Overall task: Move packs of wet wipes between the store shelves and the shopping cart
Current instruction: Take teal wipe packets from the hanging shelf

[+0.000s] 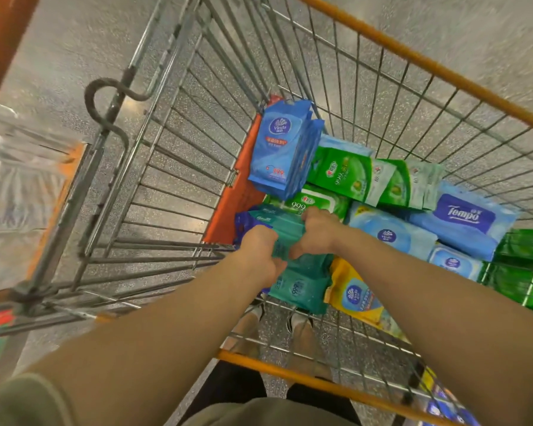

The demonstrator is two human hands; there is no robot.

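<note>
Step in hand: the person reaches into the shopping cart (413, 56) with both arms and takes hold of a bundle of teal wet-wipe packs (302, 281); judged from the grip, the bundle is either being gathered for lifting out or being set down, and the view does not settle which.
Left hand (259, 253): fingers curled over the near-left edge of the teal bundle, clutching it.
Right hand (316, 230): fingers curled round the upper part of the same bundle, gripping from the far-right side.
Where the packs are: the teal bundle lies at the cart's near-left corner, against the orange end panel (237, 198); a blue Vinda pack (277, 146) leans upright just behind, green 999 packs (351, 176) and a blue Tempo pack (465, 219) lie further right, and a yellow Vinda pack (356, 295) touches the bundle's right side.
Doing it well: keep both grips squeezed toward each other so the soft packs stay stacked; lift straight up, clear of the wire rim.
Risk: the leaning blue pack may topple if nudged; a loose pack may slide out of the bundle.
</note>
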